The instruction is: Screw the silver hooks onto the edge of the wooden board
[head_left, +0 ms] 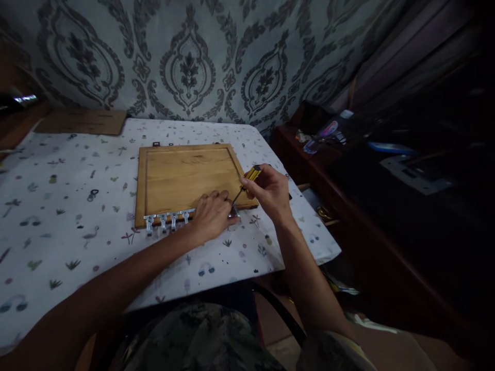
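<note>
A wooden board (185,175) with a raised frame lies on the table. A metal rail of hooks (166,219) runs along its near edge. My left hand (212,214) rests on that edge, fingers curled and pressed down over the rail's right part. My right hand (268,190) is closed round a yellow-and-black screwdriver (247,180), whose thin shaft slants down to the board's near right corner beside my left fingers. What lies under the tip is hidden.
The table wears a white patterned cloth (65,206). A brown cardboard sheet (83,121) lies at its far left. Small dark bits (92,195) dot the cloth. A dark wooden sideboard (348,206) with clutter stands close on the right.
</note>
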Available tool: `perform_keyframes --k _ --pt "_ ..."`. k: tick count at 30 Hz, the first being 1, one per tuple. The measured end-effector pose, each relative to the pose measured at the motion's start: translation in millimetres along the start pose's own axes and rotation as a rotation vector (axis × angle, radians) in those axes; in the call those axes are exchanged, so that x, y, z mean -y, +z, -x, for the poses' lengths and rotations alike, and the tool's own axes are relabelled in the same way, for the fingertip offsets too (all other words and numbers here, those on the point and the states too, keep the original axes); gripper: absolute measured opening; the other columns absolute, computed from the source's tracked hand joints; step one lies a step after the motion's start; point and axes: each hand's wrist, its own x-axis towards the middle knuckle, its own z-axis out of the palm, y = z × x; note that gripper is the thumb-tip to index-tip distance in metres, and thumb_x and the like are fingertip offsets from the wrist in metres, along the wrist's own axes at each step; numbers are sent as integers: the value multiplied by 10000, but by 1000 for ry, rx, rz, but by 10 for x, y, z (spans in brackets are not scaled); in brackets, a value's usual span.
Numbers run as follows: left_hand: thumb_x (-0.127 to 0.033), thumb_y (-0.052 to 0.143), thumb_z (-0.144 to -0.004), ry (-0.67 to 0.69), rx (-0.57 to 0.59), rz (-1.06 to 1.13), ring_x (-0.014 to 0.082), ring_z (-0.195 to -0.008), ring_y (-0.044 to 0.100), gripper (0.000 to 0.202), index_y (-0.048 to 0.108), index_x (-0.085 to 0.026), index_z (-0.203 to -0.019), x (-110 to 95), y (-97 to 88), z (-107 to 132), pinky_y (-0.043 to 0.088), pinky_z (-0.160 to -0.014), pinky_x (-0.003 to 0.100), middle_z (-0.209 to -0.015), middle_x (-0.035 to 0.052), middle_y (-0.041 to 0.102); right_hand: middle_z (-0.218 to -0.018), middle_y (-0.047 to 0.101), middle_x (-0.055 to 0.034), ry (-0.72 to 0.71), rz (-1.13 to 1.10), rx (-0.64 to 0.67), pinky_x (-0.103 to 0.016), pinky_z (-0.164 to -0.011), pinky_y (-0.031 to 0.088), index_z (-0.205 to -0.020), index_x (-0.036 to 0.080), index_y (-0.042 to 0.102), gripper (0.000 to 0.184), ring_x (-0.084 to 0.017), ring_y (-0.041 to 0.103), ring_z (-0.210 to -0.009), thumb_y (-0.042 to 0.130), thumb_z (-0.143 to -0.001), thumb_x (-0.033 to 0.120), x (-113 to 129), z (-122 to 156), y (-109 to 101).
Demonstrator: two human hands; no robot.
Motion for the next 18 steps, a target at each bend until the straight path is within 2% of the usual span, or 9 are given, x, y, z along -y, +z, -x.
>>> perform_keyframes --k 6,8,10,13,18 --pt "-482 629 -955 4 -2 3 323 -1155 628 383 744 -141 -1084 5 13 -5 525 -918 442 -1201 133 678 -713 599 36 -3 5 80 -250 -514 510 -880 203 698 413 -86 543 -526 842 -725 557 41 38 -33" --pt "-479 631 -954 6 -11 0 321 -1154 628 384 743 -139 -1093 7 21 -6 526 -929 449 -1201 135 678 -775 608 18 -20 11 103 -257 -526 511 -864 196 713 401 -88 569 -546 837 -732 553 43 41 -55" --pt "-480 636 -951 4 -13 -4 317 -1156 628 379 745 -141 -1083 8 28 -8 527 -934 448 -1208 135 676 -787 602 12 -35 3 107 -254 -506 490 -800 190 695 393 -88 577 -541 851 -719 541 32 38 -63" --pt "-481 642 -946 2 -10 -4 318 -1160 625 377 747 -140 -1070 6 31 -9 528 -934 453 -1209 134 675 -664 569 39 -7 0 68 -239 -454 437 -728 201 615 423 -84 535 -492 881 -687 528 -1 31 -39" --pt "-485 635 -949 -4 -8 -5 317 -1136 628 388 744 -135 -1075 -2 22 -8 527 -915 453 -1206 138 676 -589 534 67 40 -34 11 -230 -396 401 -710 233 511 509 -82 471 -442 878 -663 582 -48 38 30"
